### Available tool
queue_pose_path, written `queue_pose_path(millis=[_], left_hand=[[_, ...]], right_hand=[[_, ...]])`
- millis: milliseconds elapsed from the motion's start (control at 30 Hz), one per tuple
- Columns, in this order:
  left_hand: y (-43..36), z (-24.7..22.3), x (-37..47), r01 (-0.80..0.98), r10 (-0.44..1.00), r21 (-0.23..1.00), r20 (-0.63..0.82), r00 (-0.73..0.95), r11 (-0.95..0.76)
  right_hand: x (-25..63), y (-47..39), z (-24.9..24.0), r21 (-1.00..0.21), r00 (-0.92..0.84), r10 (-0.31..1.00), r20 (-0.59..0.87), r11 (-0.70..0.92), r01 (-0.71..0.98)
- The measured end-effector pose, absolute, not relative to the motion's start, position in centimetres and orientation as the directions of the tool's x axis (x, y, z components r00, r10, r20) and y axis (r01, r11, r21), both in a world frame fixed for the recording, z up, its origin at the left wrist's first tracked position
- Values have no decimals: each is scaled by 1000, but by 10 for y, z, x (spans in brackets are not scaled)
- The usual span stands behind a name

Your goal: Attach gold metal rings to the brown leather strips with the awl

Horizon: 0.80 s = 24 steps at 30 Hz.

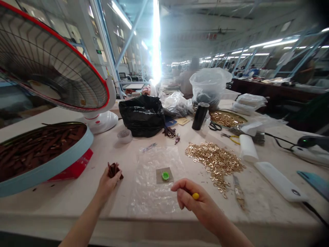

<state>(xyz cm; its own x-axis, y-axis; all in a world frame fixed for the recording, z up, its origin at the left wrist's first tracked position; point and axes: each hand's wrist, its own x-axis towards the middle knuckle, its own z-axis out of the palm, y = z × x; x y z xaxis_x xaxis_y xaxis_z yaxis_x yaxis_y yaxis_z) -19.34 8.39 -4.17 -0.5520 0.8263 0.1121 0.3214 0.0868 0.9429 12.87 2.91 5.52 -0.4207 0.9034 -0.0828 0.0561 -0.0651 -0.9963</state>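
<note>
My left hand (pixel 109 181) is closed round a small bunch of dark brown strips (pixel 114 170), resting near the table's front left. My right hand (pixel 192 197) has its fingers curled round a tool with a rounded yellow end (pixel 195 196); the rest of it is hidden in the grip. Between the hands, a clear plastic sheet (pixel 146 195) lies flat on the table. On it sits a small grey-brown square plate (pixel 159 178) bearing a bright green round cap or dish (pixel 165 176). Right of it spreads a heap of gold metal rings (pixel 216 161).
At left, a blue-rimmed round tray (pixel 84 147) of brown strips leans on a red container (pixel 77 168), below a large fan (pixel 100 92). A black plastic bag (pixel 141 116), black cylinder (pixel 200 116), yellow-handled pliers (pixel 233 139) and white power strip (pixel 280 181) stand around.
</note>
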Motion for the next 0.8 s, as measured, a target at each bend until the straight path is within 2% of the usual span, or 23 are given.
queue_pose_path(millis=[100,200,233,267,300,367,467,567,667,800], left_hand=[[79,-31,-174,221,854,972,48,-518,80],[71,6,-147,144,904,987,-5,-427,73],[66,19,-135,99,936,993,-27,-352,65],[60,32,-121,-42,955,997,-81,-285,72],[53,42,-106,-168,966,979,-148,-214,113],[38,53,-78,-290,957,915,-292,1,280],[19,50,-51,-358,879,805,-403,256,473],[11,39,-44,-383,794,706,-446,413,595],[13,35,-49,-473,769,606,-488,413,639],[17,38,-51,-675,856,549,-444,266,494]], right_hand=[[132,30,52,-997,-416,906,-77,-57,60],[126,35,44,-999,-405,913,-45,-32,38],[122,38,40,-999,-398,917,-30,-20,29],[118,40,36,-1000,-389,921,-14,-6,24],[114,43,33,-1000,-381,924,1,9,18],[110,46,28,-999,-369,929,33,40,10],[114,49,27,-996,-398,915,70,85,20],[124,50,31,-993,-427,902,66,101,60],[130,52,33,-989,-379,925,30,82,120],[127,54,30,-994,-260,965,-20,8,107]])
